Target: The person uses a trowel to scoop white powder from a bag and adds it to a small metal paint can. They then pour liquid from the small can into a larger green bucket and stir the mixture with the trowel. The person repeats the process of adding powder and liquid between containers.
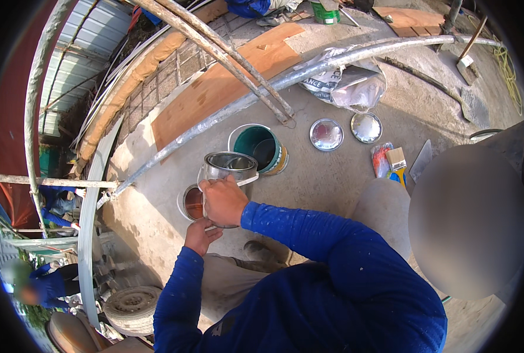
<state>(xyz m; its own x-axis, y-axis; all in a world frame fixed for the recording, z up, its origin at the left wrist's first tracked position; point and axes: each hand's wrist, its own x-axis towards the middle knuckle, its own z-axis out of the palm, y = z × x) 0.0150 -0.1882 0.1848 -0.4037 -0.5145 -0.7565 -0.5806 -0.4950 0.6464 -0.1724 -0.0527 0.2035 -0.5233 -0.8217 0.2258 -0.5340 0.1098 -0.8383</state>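
Observation:
A silver metal paint can [251, 175] with a wire handle is in front of me, its open mouth showing a grey inside. My right hand [224, 202] is closed on the side of this can. Lower down, my left hand [199, 236] has its fingers at the can's bottom edge, partly hidden by the right hand. Just left of the hands is another open can [192, 200] with reddish-brown contents. A dark green bucket [281, 160] with a pale handle stands on the floor right behind the silver can.
Two round metal lids [327, 135] lie to the right, below a crumpled white sack [356, 88]. A paintbrush [397, 162] is beside my knee, near a flat metal blade [421, 160]. Galvanized pipes [215, 122] cross ahead over plywood [215, 94]. A tyre [132, 309] lies lower left; other people are at the left.

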